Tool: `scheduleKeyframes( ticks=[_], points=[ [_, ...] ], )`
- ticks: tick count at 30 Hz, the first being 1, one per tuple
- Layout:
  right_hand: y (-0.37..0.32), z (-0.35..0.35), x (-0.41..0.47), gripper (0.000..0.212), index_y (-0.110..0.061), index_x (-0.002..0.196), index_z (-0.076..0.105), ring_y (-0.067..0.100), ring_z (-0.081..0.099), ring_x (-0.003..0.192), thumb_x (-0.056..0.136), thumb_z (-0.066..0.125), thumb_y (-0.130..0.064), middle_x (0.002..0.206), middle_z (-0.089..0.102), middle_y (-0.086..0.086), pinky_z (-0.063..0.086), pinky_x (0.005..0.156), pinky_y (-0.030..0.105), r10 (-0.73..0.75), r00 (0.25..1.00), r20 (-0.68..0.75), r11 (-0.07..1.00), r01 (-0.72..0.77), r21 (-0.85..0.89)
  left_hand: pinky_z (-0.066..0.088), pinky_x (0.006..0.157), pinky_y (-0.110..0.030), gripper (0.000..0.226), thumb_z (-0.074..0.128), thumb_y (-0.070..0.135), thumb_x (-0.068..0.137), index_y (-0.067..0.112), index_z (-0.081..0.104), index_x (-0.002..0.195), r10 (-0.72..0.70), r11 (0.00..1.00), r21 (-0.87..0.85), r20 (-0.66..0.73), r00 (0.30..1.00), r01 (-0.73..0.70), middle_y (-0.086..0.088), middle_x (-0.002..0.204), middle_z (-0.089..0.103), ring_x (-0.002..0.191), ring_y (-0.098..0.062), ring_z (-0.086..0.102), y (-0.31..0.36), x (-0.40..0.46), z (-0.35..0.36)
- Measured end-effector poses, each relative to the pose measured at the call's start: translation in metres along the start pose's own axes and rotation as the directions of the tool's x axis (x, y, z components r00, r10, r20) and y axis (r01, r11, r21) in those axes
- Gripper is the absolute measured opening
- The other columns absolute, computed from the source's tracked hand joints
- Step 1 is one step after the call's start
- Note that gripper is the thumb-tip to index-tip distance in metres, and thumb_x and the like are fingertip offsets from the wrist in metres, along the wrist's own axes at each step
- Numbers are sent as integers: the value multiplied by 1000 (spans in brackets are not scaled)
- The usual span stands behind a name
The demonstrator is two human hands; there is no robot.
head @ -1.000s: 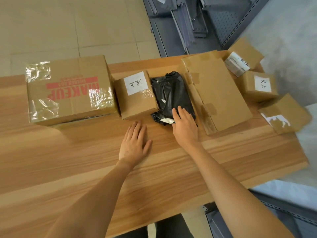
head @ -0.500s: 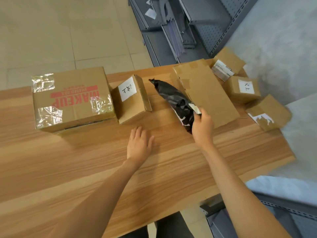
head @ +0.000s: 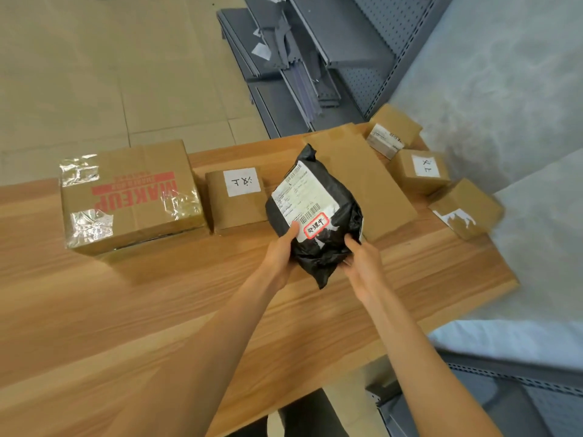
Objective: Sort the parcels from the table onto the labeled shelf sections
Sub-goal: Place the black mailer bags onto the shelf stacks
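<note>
A black plastic mailer bag [head: 328,247] is held above the wooden table [head: 157,310], its white shipping label and red-bordered sticker facing up. My left hand [head: 280,252] grips its left lower edge, thumb on the label. My right hand [head: 362,263] holds its right lower edge. On the table lie a large "MAKEUP" box [head: 132,197], a small box with a white label [head: 236,200], a flat long box [head: 362,178], and three small boxes at the right: one with a barcode label [head: 394,134], one with a white label [head: 419,171], one with a torn label [head: 467,209].
Grey metal shelf parts [head: 299,58] lie on the tiled floor beyond the table. A grey perforated shelf [head: 536,398] stands at the lower right. The table's right end [head: 508,279] lies just past the small boxes.
The black bag was lifted off the table by my right hand and turned label-up. My left hand left the tabletop and took hold of the bag too.
</note>
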State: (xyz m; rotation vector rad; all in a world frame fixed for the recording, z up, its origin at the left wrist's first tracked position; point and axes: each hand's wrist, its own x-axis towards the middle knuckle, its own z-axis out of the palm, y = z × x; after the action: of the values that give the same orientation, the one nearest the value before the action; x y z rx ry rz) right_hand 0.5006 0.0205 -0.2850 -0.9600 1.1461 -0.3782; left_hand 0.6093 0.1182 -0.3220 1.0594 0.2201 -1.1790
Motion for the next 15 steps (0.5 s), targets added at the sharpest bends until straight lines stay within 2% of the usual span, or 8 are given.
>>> scheduleKeyframes(
  ticks=[2,4,5,8,9,12,15],
  points=[
    [-4,-8,-1,29,-19,111,66,17,66,95,92,52,-2,107,71,4,52,67,26,-55,998,9,996,56,-68,52,85,-30,34,61,35,93,13,62,119,27,995,99,-93,995,-18,-3,115,70,100,-16,67,8,-1,-6],
    [-10,-10,0,38,-21,121,64,17,64,95,90,49,-4,108,70,3,50,73,29,-86,996,6,993,86,-77,53,87,-31,35,62,36,92,13,62,118,54,984,176,-145,988,-28,-2,112,71,99,-16,68,15,-4,-9],
    [-14,-9,-1,36,-22,118,65,16,64,93,91,47,-8,106,70,2,50,74,30,-86,996,9,994,86,-71,54,86,-30,37,62,36,92,13,62,120,75,975,216,-144,987,-43,-2,112,71,99,-17,68,18,-6,-9],
    [-22,0,-4,30,-29,90,73,6,69,80,95,43,-27,87,75,-9,49,64,25,-55,998,36,993,58,-98,55,68,-21,41,61,35,93,14,59,127,140,928,360,-90,986,-99,-2,115,70,95,-14,69,22,-14,-3],
    [-25,4,-5,32,-31,87,72,3,68,80,97,43,-37,85,74,-13,48,63,22,-56,997,61,985,65,-162,54,68,-21,41,60,36,93,15,58,128,148,911,398,-77,986,-106,-2,115,70,95,-14,69,23,-17,0],
    [-23,11,-7,39,-32,100,67,-2,65,79,91,44,-63,87,70,-17,45,60,16,-76,995,66,922,95,-376,55,80,-28,44,59,41,93,16,56,129,179,837,528,-21,984,-141,-1,115,70,97,-16,68,24,-25,7],
    [-16,13,-9,40,-21,101,66,-3,63,59,92,50,-56,78,68,-10,41,43,10,-157,987,-26,890,130,-438,55,83,-29,43,59,42,92,17,57,126,212,771,610,24,977,-182,-1,113,70,96,-15,69,24,-32,14]
  ],
)
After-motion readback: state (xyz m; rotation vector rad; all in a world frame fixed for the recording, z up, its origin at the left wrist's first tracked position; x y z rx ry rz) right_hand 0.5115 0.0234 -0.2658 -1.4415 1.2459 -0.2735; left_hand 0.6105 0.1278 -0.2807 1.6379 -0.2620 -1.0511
